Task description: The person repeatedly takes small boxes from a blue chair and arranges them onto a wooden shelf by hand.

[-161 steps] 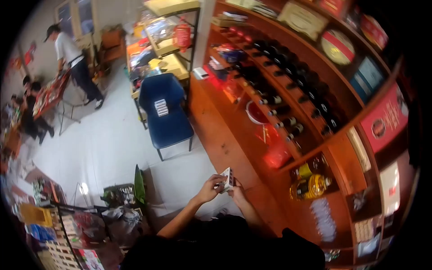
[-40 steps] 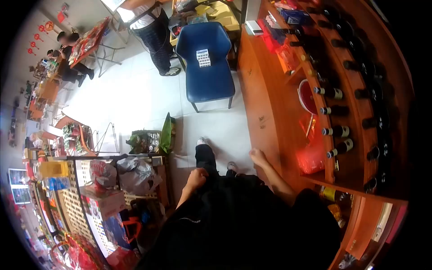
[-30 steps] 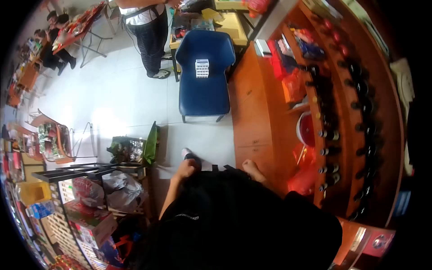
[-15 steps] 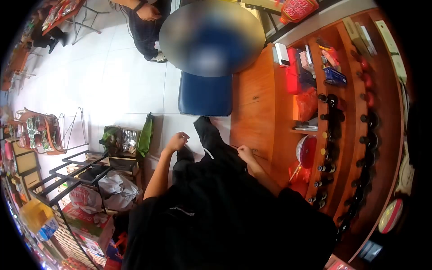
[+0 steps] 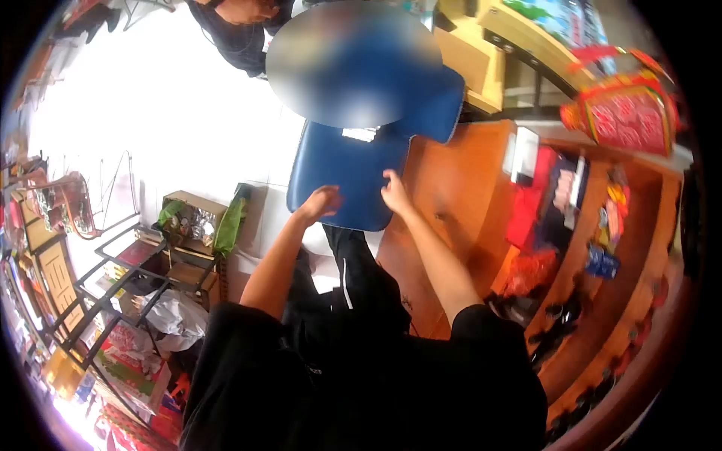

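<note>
Both arms reach forward over a blue chair (image 5: 338,177). My left hand (image 5: 323,203) is above the left front part of the seat, fingers apart and a little curled, with nothing in it. My right hand (image 5: 392,192) is above the seat's right edge, its fingers parted and empty. Beyond the hands, a small white stack (image 5: 361,134) lies on the seat; a blurred oval hides its far part and much of the chair. Neither hand touches the stack.
A wooden cabinet (image 5: 444,203) with shelves of bottles and red packets runs along the right. At left are a black metal rack (image 5: 113,301), grey plastic bags (image 5: 177,319) and a box with green wrapping (image 5: 192,218). Another person's arm (image 5: 244,10) shows at the top.
Both my hands have moved forward from near my body to over the chair seat. The view has turned, so the chair and cabinet appear tilted. Earlier, my hands held a small white box; now they are empty.
</note>
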Tool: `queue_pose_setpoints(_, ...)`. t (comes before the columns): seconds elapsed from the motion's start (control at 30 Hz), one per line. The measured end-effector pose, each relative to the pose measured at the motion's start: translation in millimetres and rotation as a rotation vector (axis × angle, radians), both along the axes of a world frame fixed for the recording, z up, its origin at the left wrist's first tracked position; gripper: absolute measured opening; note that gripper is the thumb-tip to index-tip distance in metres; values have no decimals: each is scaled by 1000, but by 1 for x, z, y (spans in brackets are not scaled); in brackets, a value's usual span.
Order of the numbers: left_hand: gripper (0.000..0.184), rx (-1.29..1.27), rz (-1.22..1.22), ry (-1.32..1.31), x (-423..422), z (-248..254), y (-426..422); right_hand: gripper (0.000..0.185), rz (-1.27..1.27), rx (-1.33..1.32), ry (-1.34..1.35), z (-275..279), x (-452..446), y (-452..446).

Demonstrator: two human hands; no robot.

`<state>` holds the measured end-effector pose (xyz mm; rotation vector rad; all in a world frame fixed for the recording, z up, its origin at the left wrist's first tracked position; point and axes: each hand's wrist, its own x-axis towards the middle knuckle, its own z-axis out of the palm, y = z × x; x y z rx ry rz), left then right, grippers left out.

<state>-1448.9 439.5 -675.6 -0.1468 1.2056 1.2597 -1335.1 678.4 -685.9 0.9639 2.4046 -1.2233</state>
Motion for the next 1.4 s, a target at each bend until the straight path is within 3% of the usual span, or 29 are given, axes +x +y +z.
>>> queue_pose_setpoints(0.1, 58, 8, 182, -59, -32, -30, 67, 60, 127, 188, 102, -28, -81, 40)
queue_pose_setpoints(0.17, 60, 27, 297, -95, -45, -53, 106, 70, 192, 175, -38, -17, -128, 52)
queue_pose_setpoints(0.2, 64, 71, 356, -117, -47, -72, 121, 74, 293, 317, -15, -24, -139, 56)
queue_pose_setpoints(0.3, 74, 75, 547, -200, -65, -81, 159, 77, 472, 371, -102, -41, -158, 63)
queue_pose_setpoints(0.37, 53, 11, 681, -263, -74, -73, 173, 73, 464, 321, -81, -50, -151, 58)
queue_pose_setpoints(0.47, 49, 71, 588, -222, -81, -72, 169, 59, 455, 294, 7, -54, -142, 49)
queue_pose_setpoints(0.53, 50, 39, 668, -244, -75, -66, 164, 54, 472, 282, 54, -52, -130, 37)
queue_pose_setpoints(0.57, 43, 23, 681, -223, -71, -75, 162, 53, 485, 308, 76, -54, -126, 30)
queue_pose_setpoints(0.6, 33, 141, 650, -216, -60, -119, 166, 53, 494, 305, 64, -61, -120, 25)
queue_pose_setpoints(0.63, 27, 226, 519, -228, -59, -117, 159, 53, 494, 306, 43, -64, -117, 19)
queue_pose_setpoints(0.7, 29, 212, 568, -396, -55, -117, 162, 56, 316, 217, -7, -40, -123, -2)
queue_pose_setpoints(0.73, 29, 237, 569, -391, -57, -115, 164, 59, 263, 189, -137, -29, -131, -5)
queue_pose_setpoints(0.77, 31, 100, 561, -341, -59, -117, 165, 59, 266, 210, -131, -23, -143, -3)
queue_pose_setpoints(0.83, 35, -120, 481, -257, -56, -116, 162, 61, 288, 465, -66, -28, -151, 6)
queue_pose_setpoints(0.93, 37, -81, 532, -245, -51, -111, 157, 62, 330, 514, -85, -47, -155, 17)
queue_pose_setpoints(1.03, 35, 118, 586, -273, -48, -112, 157, 58, 358, 469, -124, -48, -145, 15)
queue_pose_setpoints(1.1, 30, 276, 731, -161, -38, -116, 159, 61, 359, 480, -104, -44, -127, 3)
queue_pose_setpoints(1.17, 25, 97, 762, 27, -17, -153, 174, 66, 251, 421, 29, -49, -98, -16)
queue_pose_setpoints(1.23, 39, -191, 606, 365, -4, -109, 149, 68, 156, 343, 65, -51, -68, -39)
queue_pose_setpoints(1.3, 49, -215, 445, 407, 18, -95, 116, 68, 70, 322, 79, -28, -43, -73)
queue_pose_setpoints(1.4, 47, 49, 496, 364, 69, -90, 55, 67, 79, 239, 131, 10, 4, -125)
